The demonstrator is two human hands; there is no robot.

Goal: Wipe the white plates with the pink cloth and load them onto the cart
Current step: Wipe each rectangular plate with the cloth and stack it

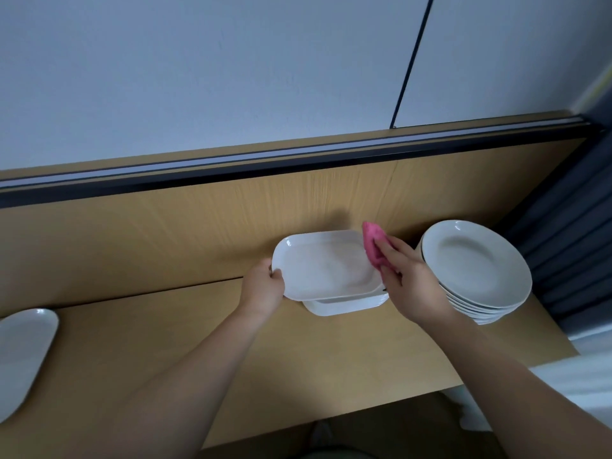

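My left hand (263, 286) grips the left rim of a white rectangular plate (326, 265), tilted up above a second rectangular plate (347, 306) lying on the wooden table (298, 352). At the right edge of the raised plate, my right hand (405, 276) holds the pink cloth (373, 248) and presses it against the rim. The cart is out of view.
A stack of several round white plates (470, 263) stands right beside my right hand. Another white plate (23, 356) lies at the table's left edge. A wooden back panel and a white wall rise behind. Grey slats run down the right side.
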